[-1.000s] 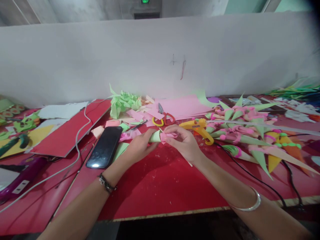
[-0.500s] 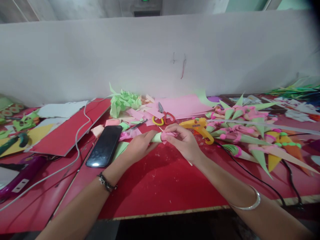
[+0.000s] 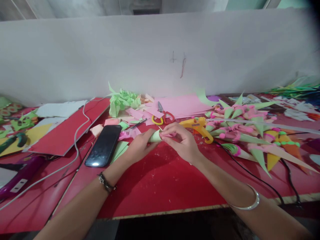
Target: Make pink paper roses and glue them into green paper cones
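Head-camera view: Two bare hands meet above the middle of a red worktop [image 3: 150, 186], well in from its near edge. The left hand [image 3: 140, 145] curls its fingers around a light-green paper roll [image 3: 155, 136], while the right hand [image 3: 183, 143] pinches pink paper [image 3: 172, 135] at the roll's right end. The roll's long axis runs roughly side to side, along the near edge, its right end tipped slightly toward the far edge. Left fingers encircle the roll and right fingers are at its mouth, so neither hand is farther off; whether the pink paper sits inside the rim or only against it cannot be told behind the fingers. A thin pale stick [image 3: 160, 128] pokes out between them.

The roll is smooth and tubular, the pink piece soft-looking and folded. Toward the far edge lie scissors [image 3: 163, 117] with red and yellow handles, flat pink sheets [image 3: 186, 104] and a crumpled green paper heap [image 3: 124, 102]. A yellow plastic glue gun [image 3: 196, 126] rests just beyond the right hand, beside pointed paper cones [image 3: 236, 136] heaped toward the right edge. A glossy black smartphone [image 3: 103, 145] lies left of the left hand.
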`<state>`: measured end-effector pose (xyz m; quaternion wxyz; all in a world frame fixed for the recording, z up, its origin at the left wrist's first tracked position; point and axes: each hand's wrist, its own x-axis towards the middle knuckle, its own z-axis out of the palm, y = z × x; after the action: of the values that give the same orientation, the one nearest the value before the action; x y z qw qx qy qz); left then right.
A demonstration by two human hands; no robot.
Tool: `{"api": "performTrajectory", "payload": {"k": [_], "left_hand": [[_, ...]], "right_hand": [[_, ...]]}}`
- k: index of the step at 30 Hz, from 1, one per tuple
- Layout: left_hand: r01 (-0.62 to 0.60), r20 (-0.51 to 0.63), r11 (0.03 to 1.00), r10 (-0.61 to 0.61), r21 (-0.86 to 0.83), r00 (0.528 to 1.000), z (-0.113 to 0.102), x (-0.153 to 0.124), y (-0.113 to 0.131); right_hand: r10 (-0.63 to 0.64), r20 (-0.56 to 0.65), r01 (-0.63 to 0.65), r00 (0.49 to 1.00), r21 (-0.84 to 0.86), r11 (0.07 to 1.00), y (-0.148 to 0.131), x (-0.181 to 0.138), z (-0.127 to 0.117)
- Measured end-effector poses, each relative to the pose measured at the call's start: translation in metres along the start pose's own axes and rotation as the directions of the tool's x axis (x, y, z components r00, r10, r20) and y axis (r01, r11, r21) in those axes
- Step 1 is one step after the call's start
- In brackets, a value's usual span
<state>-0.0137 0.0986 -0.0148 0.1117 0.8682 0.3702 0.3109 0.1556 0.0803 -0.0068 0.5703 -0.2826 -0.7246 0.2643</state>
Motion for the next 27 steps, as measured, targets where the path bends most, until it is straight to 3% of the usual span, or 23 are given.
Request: {"api": "performTrajectory", "payload": {"k": [8,17,27], "left_hand": [[-0.031,-0.005,0.999,0.03,-0.037,1.0,-0.0002,0.0003,-0.0021],[-0.036,0.015,0.997,0.035,0.07,0.999,0.001,-0.0003,-0.0004],[0.01,0.134,0.999,-0.017,0.05,0.991,0.0017,0.0005,0.0037]], "right_hand": [[-0.111,0.053,0.117,0.992,-0.126,0.985,-0.0003,0.0006,-0.0033],[0.007,-0.028,-0.01,1.0,-0.116,0.993,-0.0019,-0.0017,0.0007],[-0.08,0.036,0.087,0.996,-0.293,0.952,0.0001,-0.0031,-0.0006]]}}
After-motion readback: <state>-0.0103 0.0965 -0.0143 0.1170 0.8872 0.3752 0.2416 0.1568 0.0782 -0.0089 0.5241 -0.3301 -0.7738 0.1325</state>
